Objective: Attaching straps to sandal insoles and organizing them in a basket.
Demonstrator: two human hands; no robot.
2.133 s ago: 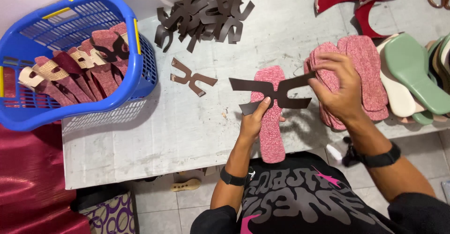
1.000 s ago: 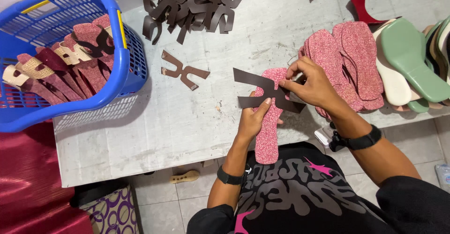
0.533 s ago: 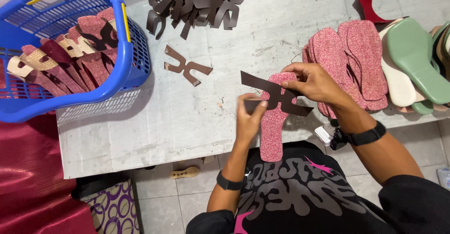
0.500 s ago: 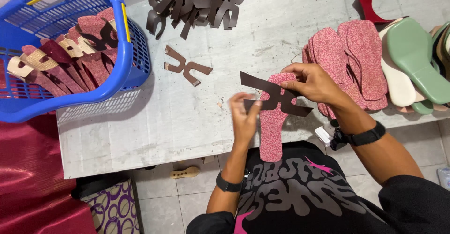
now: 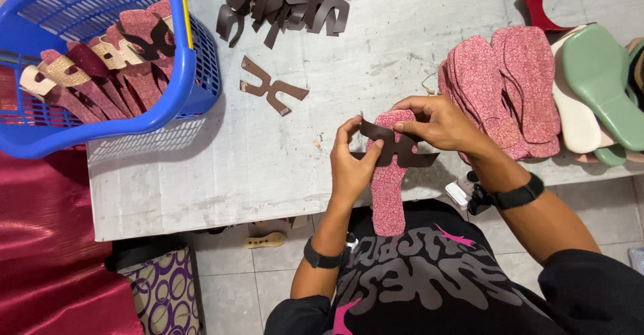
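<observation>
Over the scuffed white table (image 5: 201, 174), both the left hand (image 5: 352, 164) and right hand (image 5: 439, 123) pinch a thin, floppy-looking brown strap piece (image 5: 392, 146) across the pink insole (image 5: 389, 180), probably light, best gripped by its ends.

We see the scene lit evenly and fairly brightly, with soft, diffuse light from above. The pale table (image 5: 282, 167) reads clean without blown-out patches. Shadows are short and soft-edged: a faint one lies under the blue basket (image 5: 194, 73) on its near side, another beneath the left hand (image 5: 352, 164) and right hand (image 5: 436, 123). The red cloth (image 5: 47, 241) at lower left shows a satin sheen. Focus holds sharp across the middle; straight edges bow slightly toward the corners, and detail softens a little there.
</observation>
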